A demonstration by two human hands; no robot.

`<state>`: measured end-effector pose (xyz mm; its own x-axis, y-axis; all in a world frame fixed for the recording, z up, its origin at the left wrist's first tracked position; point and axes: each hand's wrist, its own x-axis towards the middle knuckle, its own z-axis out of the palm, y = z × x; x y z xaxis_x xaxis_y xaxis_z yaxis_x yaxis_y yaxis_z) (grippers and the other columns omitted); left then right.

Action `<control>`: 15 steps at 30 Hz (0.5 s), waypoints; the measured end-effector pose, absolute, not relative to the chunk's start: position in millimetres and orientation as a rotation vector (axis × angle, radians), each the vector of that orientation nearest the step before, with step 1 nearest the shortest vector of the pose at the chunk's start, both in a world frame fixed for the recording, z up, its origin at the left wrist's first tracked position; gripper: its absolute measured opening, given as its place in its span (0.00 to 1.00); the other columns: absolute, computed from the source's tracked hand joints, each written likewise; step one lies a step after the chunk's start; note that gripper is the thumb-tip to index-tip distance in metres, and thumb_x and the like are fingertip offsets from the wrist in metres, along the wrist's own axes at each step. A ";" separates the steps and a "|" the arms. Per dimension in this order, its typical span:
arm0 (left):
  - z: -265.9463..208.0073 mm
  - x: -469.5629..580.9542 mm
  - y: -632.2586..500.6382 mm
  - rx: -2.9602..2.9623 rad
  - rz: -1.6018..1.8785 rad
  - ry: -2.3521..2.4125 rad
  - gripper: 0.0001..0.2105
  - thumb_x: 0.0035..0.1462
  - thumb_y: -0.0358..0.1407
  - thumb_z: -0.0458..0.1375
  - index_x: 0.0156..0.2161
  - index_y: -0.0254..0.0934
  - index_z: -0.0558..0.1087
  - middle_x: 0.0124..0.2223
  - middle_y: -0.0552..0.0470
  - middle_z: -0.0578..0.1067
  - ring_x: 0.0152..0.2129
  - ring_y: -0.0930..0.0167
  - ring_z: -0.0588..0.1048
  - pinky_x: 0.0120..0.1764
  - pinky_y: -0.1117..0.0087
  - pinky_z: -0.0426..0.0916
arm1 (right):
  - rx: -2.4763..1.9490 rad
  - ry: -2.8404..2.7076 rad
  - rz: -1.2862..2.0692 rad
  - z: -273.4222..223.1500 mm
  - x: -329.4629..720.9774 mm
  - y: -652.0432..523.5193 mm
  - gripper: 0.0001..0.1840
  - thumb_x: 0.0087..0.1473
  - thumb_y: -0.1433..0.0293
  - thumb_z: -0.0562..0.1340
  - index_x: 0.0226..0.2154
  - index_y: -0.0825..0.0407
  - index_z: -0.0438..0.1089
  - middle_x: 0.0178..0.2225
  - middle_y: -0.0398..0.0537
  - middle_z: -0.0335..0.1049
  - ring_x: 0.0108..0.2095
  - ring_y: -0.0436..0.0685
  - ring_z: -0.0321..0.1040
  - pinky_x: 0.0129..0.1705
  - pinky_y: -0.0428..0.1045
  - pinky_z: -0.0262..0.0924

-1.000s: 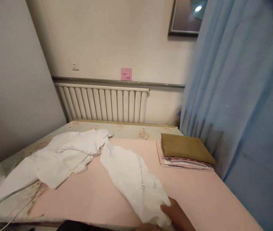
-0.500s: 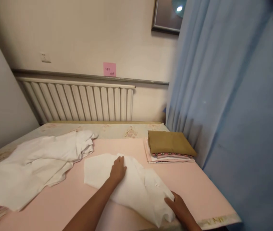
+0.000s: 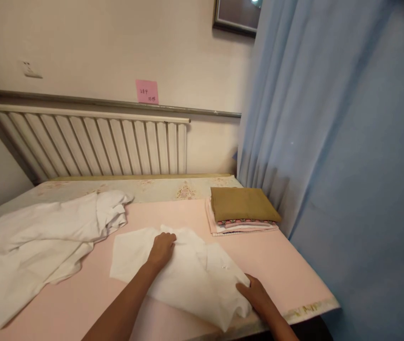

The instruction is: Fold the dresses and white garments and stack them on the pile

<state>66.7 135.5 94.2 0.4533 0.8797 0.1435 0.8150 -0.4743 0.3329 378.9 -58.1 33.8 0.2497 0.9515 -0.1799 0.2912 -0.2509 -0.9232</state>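
Observation:
A thin white cloth (image 3: 195,277), loosely spread and wrinkled, lies across the front of the bed; a small mark shows near its right side. My left hand (image 3: 162,248) rests on its upper middle with the fingers curled into the fabric. At the cloth's right end, my right hand (image 3: 256,294) grips the edge between thumb and fingers. The fingertips of both hands are partly hidden. To the left lies a larger crumpled white cloth (image 3: 52,227), touched by neither hand.
A folded stack of cloths with a brown one (image 3: 244,204) on top sits at the back right. The bed has a pink sheet (image 3: 184,212). A blue curtain (image 3: 330,142) hangs along the right, and a radiator (image 3: 105,144) stands behind.
My view has turned slightly, so the scene sits further left and higher. My left hand's fingers are more curled on the cloth. My right hand keeps its hold on the edge.

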 end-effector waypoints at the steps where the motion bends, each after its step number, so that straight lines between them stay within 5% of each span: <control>1: 95.4 58.8 126.7 2.502 0.441 1.455 0.09 0.56 0.28 0.48 0.36 0.39 0.70 0.39 0.46 0.73 0.41 0.61 0.68 0.49 0.60 0.57 | -1.712 -1.160 1.026 34.7 378.6 -58.5 0.21 0.43 0.63 0.58 0.37 0.58 0.75 0.33 0.51 0.77 0.33 0.60 0.71 0.34 0.50 0.63; 7: 77.1 -9.2 64.1 2.507 0.528 1.314 0.09 0.57 0.30 0.48 0.33 0.42 0.70 0.35 0.48 0.73 0.38 0.62 0.69 0.47 0.62 0.60 | -1.729 -1.159 1.011 33.5 379.4 -58.7 0.21 0.44 0.62 0.58 0.38 0.58 0.75 0.33 0.50 0.77 0.33 0.59 0.71 0.34 0.50 0.63; 15: 37.5 -62.6 -1.5 2.426 0.478 1.374 0.15 0.45 0.21 0.48 0.31 0.42 0.72 0.34 0.50 0.74 0.36 0.64 0.70 0.42 0.64 0.61 | -1.719 -1.143 1.007 31.0 378.8 -61.5 0.22 0.44 0.62 0.59 0.39 0.59 0.74 0.33 0.51 0.77 0.33 0.60 0.72 0.34 0.50 0.64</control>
